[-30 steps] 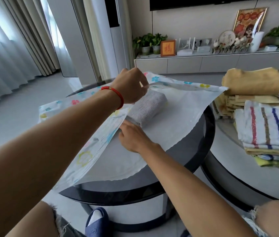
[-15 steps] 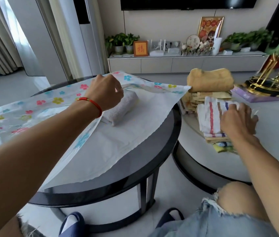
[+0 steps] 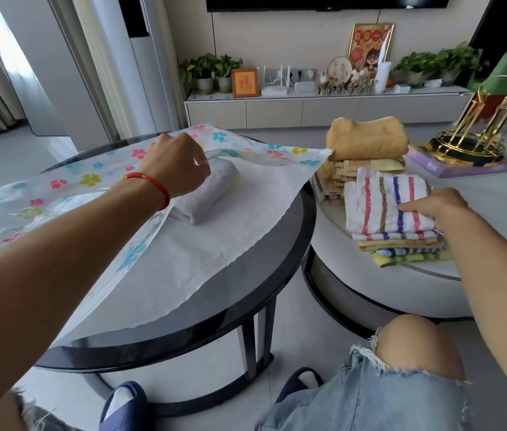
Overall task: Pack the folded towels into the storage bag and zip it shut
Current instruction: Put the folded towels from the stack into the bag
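Observation:
A flat storage bag [image 3: 202,244], white with a clear flower-printed top sheet, lies on the dark round table [image 3: 277,253]. My left hand [image 3: 177,163] grips that top sheet and holds it lifted, so the mouth gapes. Inside, just under my hand, rests a folded white towel [image 3: 211,188]. On the lower white table to the right stands a pile of folded towels with a striped towel [image 3: 382,200] on top. My right hand [image 3: 432,203] grips the near right edge of that striped towel. Behind it sits a second pile topped by a tan towel [image 3: 367,138].
A gold wire rack [image 3: 476,132] and a purple book [image 3: 463,169] stand at the back of the white table [image 3: 432,275]. My knee [image 3: 416,346] in torn jeans is below the right table. A TV cabinet with plants and frames lines the far wall.
My right hand left the white towel in the bag, swung right to the striped towel pile and closed on its top towel. My left hand kept the bag sheet lifted.

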Tool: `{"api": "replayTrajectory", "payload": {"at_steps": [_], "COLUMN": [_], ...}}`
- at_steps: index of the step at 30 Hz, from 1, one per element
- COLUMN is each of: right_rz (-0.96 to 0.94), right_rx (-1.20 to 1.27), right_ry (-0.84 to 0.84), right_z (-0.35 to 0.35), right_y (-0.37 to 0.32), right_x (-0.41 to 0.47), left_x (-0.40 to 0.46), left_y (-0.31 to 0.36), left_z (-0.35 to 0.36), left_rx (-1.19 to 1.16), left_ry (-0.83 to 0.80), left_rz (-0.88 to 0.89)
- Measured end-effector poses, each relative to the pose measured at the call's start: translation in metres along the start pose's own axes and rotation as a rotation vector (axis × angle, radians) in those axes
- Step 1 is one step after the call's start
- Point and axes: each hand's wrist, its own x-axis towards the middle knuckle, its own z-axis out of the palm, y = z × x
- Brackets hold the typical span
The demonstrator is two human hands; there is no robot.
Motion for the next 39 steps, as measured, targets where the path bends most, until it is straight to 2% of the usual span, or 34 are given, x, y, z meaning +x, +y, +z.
{"api": "replayTrajectory", "payload": {"at_steps": [4,6,11,14,16,19,24,29,31,35,39], "right_rz": [0.051,0.034,-0.173,-0.24,-0.203,-0.113,-0.089,0.078,0.074,-0.02,-0.021], "right_rx": [0.363,0.393,-0.293,-0.425,-0.451,-0.409,-0.339,-0.08,-0.052,-0.081,0.095], "right_ry": [-0.14,-0.145,0.155,0.239,0.241,0.111,0.03,-0.18,-0.176,-0.058,0.008], "right_z": [-0.006,-0.008,0.002,0.01,0.01,0.007,-0.013,-0.02,-0.018,-0.019,-0.022], "right_y": [0.002,0.003,0.008,0.002,-0.002,0.004,0.007,0.015,0.021,0.021,0.01], "right_x": [0.008,0.008,-0.01,-0.02,-0.02,-0.018,-0.009,-0.002,0.002,0.007,0.002], "left_x": [0.001,0.002,0.002,0.003,0.004,0.005,0.007,0.006,0.005,0.004,0.0], "left_y": [0.001,0.001,0.0,0.0,0.0,0.0,-0.001,-0.001,-0.001,-0.001,0.0], "left_z": [-0.001,-0.002,-0.003,-0.002,-0.002,-0.001,0.001,0.004,0.006,0.009,0.013], "left_rx": [-0.003,-0.001,0.002,0.008,0.018,0.022,0.047,0.058,0.053,0.047,0.039], "left_ry": [-0.001,0.0,-0.005,-0.004,-0.004,0.008,0.034,0.028,0.034,0.037,0.024], "left_rz": [0.005,0.005,0.012,0.007,0.008,0.028,0.057,0.056,0.049,0.046,0.041]}}
